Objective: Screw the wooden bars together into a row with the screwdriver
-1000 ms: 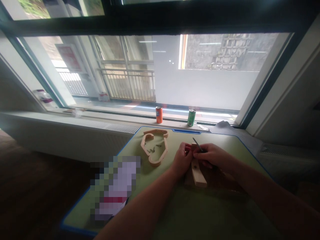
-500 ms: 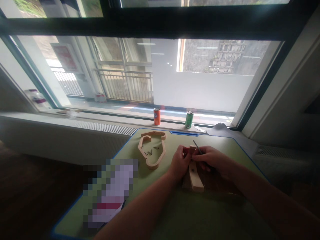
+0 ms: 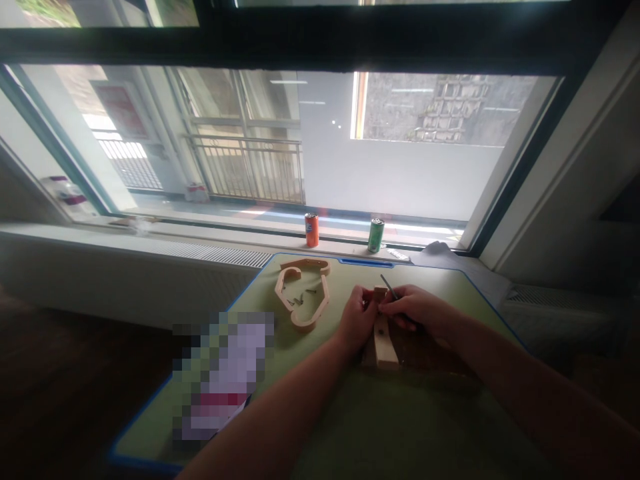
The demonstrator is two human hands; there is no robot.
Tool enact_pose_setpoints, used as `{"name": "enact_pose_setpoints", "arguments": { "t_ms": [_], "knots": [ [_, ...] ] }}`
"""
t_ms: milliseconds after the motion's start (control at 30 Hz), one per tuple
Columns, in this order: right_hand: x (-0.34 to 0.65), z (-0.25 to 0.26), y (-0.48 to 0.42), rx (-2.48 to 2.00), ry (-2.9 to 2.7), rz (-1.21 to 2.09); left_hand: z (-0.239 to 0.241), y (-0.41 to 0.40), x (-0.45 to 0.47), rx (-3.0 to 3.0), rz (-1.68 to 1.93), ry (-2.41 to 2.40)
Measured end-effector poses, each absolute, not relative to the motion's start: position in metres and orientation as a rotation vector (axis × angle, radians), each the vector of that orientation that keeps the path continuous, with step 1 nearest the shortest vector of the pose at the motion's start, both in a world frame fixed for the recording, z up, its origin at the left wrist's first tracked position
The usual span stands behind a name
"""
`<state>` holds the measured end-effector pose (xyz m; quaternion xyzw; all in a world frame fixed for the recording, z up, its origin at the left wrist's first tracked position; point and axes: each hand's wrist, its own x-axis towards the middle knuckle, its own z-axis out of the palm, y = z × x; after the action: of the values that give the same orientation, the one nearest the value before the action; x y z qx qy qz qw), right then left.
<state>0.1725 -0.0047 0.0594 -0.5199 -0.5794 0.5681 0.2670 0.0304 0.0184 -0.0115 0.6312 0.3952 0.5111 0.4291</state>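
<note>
A pale wooden piece (image 3: 386, 350) with a dark round hole or screw spot runs between my hands, its near end over a brown board (image 3: 430, 357). My left hand (image 3: 357, 319) is closed on the far part of this piece, fingers wrapped at its side. In a pinch, my right hand (image 3: 420, 308) holds a thin grey rod (image 3: 387, 285) that slants up to the left past the wood's far end. The fingertips of both hands nearly meet over the wood. What lies under them is hidden.
Curved wooden pieces (image 3: 325, 297) lie on the green table (image 3: 280, 373) to the left, with several screws (image 3: 299, 301) among them. A blurred-out purplish item (image 3: 230, 373) is nearer. An orange can (image 3: 311, 231) and a green can (image 3: 375, 236) stand on the windowsill.
The wooden piece's near end has shifted slightly left and away from me. Both hands keep their grip, and the rod has moved a little left. The whole view has shifted slightly.
</note>
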Motion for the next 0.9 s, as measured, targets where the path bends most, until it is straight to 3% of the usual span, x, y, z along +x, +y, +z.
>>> {"name": "enact_pose_setpoints", "arguments": {
  "t_ms": [900],
  "knots": [
    [0.179,0.07,-0.015,-1.396,-1.63,1.494,-0.01,0.012,0.031,1.538,1.318,0.899]
  ]
}}
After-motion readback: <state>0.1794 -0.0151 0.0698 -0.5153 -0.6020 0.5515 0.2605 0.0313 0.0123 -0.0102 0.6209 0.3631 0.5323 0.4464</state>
